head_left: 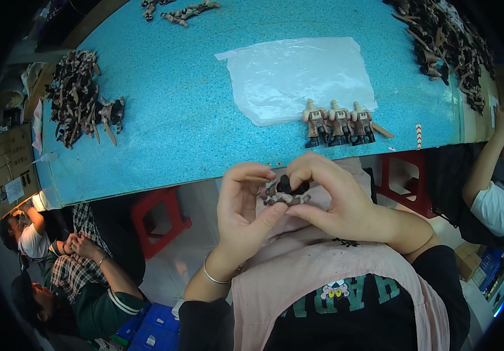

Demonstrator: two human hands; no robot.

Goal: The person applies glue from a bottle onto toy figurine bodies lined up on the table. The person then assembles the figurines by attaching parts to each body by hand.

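Note:
A small toy figure in black, brown and cream is held between my two hands, just off the near edge of the blue table. My left hand grips its left end, the thumb pressing from below. My right hand pinches the other side, fingertips on the black part. Fingers hide some of the figure. On the table just beyond, a row of three toy figures in brown and cream lies side by side, partly on a white plastic sheet. A flat brown piece pokes out beside the row.
Heaps of similar figures lie on the blue table: a left pile and a right pile. A few figures lie at the far edge. People sit at both sides, near red stools. A cardboard box stands far left.

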